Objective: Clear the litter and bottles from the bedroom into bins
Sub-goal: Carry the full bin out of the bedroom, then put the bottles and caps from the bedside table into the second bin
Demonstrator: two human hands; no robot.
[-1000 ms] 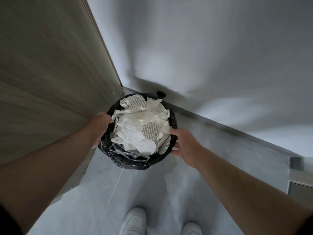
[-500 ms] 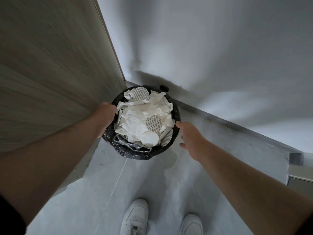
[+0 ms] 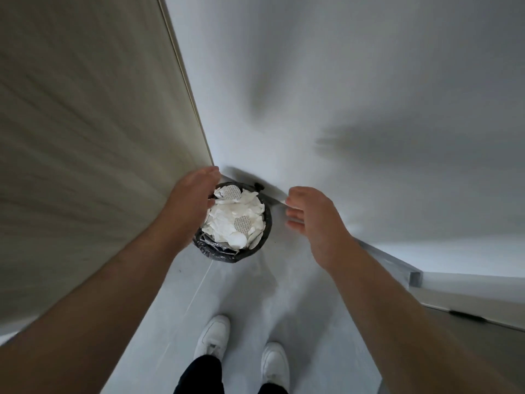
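Hovering both hands above a full bin in the room's corner.

At the centre of the frame the bin [image 3: 269, 223] is sitting on the floor [image 3: 250, 294], tucked where the wooden panel [image 3: 85, 137] at the left is meeting the white wall [image 3: 355, 95], likely so it is standing out of the way. A black liner [image 3: 216, 251] is folding over its rim, and crumpled white litter [image 3: 227, 220] with round printed pads is filling it to the brim. The left hand [image 3: 190, 200] is overlapping the bin's left edge, fingers loosely curved and holding nothing visible; whether it is touching the rim I cannot tell. The right hand [image 3: 312, 220] is hanging clear to the right, relaxed and empty. White shoes [image 3: 213, 334] are showing at the bottom.
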